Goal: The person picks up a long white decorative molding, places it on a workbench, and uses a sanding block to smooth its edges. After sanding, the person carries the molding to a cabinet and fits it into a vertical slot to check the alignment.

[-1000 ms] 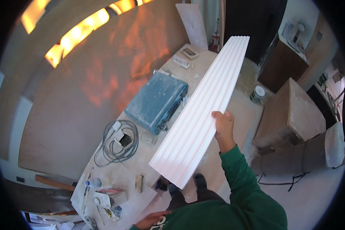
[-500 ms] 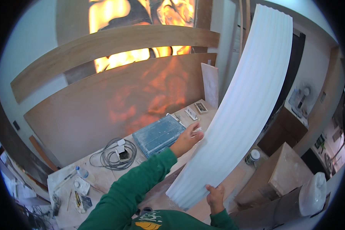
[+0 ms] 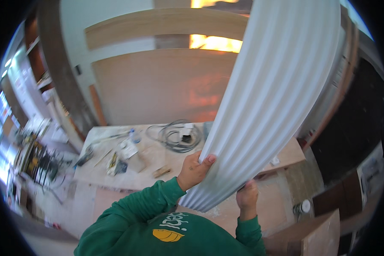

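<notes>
A long white panel with lengthwise ridges [image 3: 269,94] slants up from in front of my chest to the top edge of the view, where its far end is cut off. My left hand [image 3: 195,171] is closed on its left edge, with the thumb on the ridged face and the other fingers behind. Lower down, my right hand [image 3: 247,198] grips the opposite edge; most of its fingers are tucked out of sight. The panel hides part of the workbench behind it.
A coiled grey cable with a small white box [image 3: 186,133], a bottle [image 3: 134,135] and small tools lie on the dusty workbench [image 3: 158,158]. Large wooden boards [image 3: 158,83] stand behind. At right are a lidded jar [image 3: 303,207] and a wooden box [image 3: 318,234].
My left hand has gone from apart beside the panel to gripping its left edge. The panel stands nearer and higher in view, and the view has swung left.
</notes>
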The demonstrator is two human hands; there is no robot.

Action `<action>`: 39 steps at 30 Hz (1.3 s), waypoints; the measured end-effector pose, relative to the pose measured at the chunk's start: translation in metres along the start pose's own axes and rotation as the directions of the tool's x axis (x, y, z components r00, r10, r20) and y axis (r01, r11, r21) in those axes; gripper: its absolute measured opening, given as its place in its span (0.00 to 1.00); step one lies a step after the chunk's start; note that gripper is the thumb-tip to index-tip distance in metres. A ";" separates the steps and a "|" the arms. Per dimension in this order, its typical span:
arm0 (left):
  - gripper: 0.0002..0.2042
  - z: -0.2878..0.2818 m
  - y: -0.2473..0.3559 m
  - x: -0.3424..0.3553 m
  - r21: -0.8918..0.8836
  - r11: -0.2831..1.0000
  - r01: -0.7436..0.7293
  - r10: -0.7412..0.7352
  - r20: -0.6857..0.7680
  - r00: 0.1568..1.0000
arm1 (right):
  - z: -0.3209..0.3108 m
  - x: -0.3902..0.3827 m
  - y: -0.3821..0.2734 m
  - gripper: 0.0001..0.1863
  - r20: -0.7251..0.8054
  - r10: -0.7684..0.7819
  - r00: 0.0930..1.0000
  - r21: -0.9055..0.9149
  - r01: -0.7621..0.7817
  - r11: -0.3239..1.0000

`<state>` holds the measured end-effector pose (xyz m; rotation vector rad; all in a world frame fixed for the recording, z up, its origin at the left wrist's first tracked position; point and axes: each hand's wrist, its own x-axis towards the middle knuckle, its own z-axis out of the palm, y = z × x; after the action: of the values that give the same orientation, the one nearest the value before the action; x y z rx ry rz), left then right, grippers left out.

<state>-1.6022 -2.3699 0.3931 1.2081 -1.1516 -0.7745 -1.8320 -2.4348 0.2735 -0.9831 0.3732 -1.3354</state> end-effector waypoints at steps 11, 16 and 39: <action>0.22 -0.184 -0.020 -0.150 0.340 0.930 0.136 0.083 -0.558 0.826 | 0.226 0.038 0.070 0.28 0.318 0.161 0.934 -0.059 -0.150 0.987; 0.25 -0.289 -0.045 -0.245 0.394 0.891 0.225 0.158 -0.735 0.659 | 0.362 0.012 0.117 0.20 0.510 0.201 0.836 -0.221 -0.098 0.970; 0.30 -0.521 -0.055 -0.542 0.290 0.786 0.547 0.264 -0.956 0.128 | 0.947 -0.004 0.219 0.15 0.804 0.060 0.592 0.309 -0.501 0.809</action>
<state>-1.2512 -1.7248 0.2242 1.9364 0.0114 0.4838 -1.0015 -2.0885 0.6420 -0.8840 -0.4648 -0.5391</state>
